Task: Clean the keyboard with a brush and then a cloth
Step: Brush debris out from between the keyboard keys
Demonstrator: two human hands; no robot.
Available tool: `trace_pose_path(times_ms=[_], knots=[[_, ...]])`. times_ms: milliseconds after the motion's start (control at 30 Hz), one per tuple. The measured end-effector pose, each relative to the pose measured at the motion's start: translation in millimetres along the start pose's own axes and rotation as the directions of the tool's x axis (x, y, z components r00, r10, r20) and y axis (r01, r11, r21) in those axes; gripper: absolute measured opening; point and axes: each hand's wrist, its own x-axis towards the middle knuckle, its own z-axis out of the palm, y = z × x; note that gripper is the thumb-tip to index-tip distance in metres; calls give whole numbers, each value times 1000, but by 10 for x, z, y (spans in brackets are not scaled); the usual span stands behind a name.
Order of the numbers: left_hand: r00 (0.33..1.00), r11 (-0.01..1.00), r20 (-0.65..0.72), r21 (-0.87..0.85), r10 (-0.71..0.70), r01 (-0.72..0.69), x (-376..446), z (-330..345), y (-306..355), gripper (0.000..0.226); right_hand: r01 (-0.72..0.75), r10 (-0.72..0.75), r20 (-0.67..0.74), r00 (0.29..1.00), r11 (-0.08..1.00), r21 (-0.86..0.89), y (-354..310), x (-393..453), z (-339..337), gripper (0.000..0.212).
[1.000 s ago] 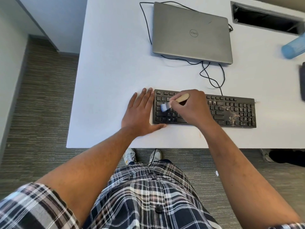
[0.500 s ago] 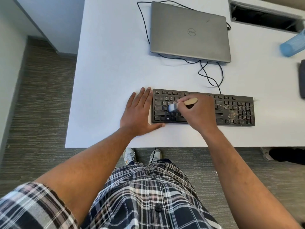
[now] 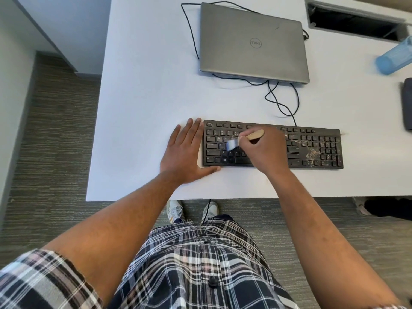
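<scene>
Fingers (image 3: 246,142) of the right hand (image 3: 265,150) pinch the light brush (image 3: 245,140) low on its stiff handle, soft bristles on the keyboard (image 3: 312,150); left hand (image 3: 182,157) flat, bracing it on the worktop (image 3: 145,97).

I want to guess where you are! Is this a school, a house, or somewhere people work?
Probably an office: a closed laptop and a keyboard sit on a white desk with a cable slot, above grey carpet.

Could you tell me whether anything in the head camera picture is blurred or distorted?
In the head view, the brush bristles are smeared by motion while the keyboard keys stay sharp; the wide lens bends the table edges, and the blue bottle is cut off by the frame.
</scene>
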Motion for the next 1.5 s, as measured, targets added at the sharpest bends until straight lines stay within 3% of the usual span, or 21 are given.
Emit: trace_pose_path(times_ms=[100,200,267,400,533,667,767,967,1100,1233,1367,1500], knots=[[1000,1000,-1,6,1,-1,2,-2,3,132,-13,11,-61,998,999,-31,52,21,-98,10],[1000,1000,2,1,0,0,1,-4,4,133,-52,46,40,998,986,159,10,5,-115,8],[1000,1000,6,0,-1,1,3,-5,5,133,-23,18,56,998,996,83,47,1,-83,8],[1000,1000,11,7,-1,1,1,-9,4,133,14,-19,-56,998,996,-85,94,31,-122,10],[1000,1000,11,2,-3,3,0,-4,11,133,2,-3,66,998,1000,15,67,0,-104,8],[1000,1000,4,4,-5,5,-2,-6,8,133,20,-24,-57,998,996,-85,136,21,-122,9],[1000,1000,7,9,-4,4,-2,-8,15,133,38,-34,-91,995,998,49,81,10,-149,8],[1000,1000,4,16,-10,10,1,-18,21,133,32,-24,114,993,997,-68,42,-19,-135,14],[1000,1000,-1,8,-7,7,3,-20,20,133,33,-33,61,998,999,-2,13,44,-238,15],[1000,1000,-3,15,-7,7,4,-11,19,133,29,-10,217,976,996,-88,-2,37,-201,13],[1000,1000,-6,10,-6,6,2,-11,18,132,45,-36,139,990,997,-61,-17,67,-228,15],[1000,1000,-5,16,-6,6,0,-9,19,133,50,-14,247,969,989,-139,-25,38,-177,12]])
